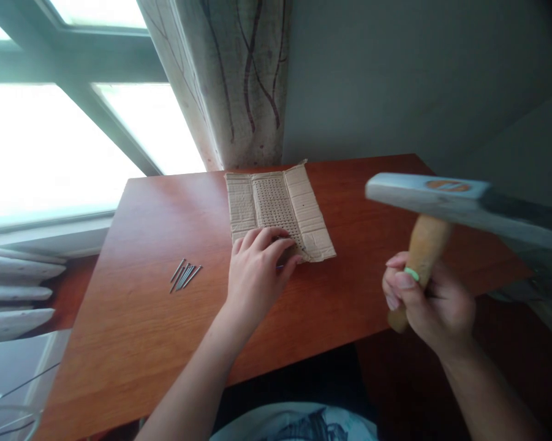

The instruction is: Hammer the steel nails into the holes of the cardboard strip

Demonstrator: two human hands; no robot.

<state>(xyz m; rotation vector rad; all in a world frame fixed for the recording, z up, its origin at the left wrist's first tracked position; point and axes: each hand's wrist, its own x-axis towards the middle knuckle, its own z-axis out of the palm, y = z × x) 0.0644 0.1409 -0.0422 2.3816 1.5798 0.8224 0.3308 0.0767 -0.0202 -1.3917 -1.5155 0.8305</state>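
My right hand (pixel 434 306) is wrapped round the wooden handle of a hammer (pixel 425 199), raised above the table's right side. The hammer's long metal head carries an orange label, and a light green band shows at the thumb. My left hand (pixel 257 263) rests at the near edge of a flattened cardboard piece (pixel 315 217), fingers bent and thumb close to the forefinger. Whatever lies between those fingertips is hidden; a small bluish spot shows beside the thumb. The cardboard's middle strip is dotted with rows of small holes. Left of my left hand lie several loose metal nails (pixel 185 275).
The reddish-brown wooden table (pixel 142 343) stands against a wall (pixel 372 79). A patterned curtain (pixel 252 79) hangs behind its far edge. A bright window (pixel 73 141) is on the left, with pale folded fabric (pixel 18 282) below it.
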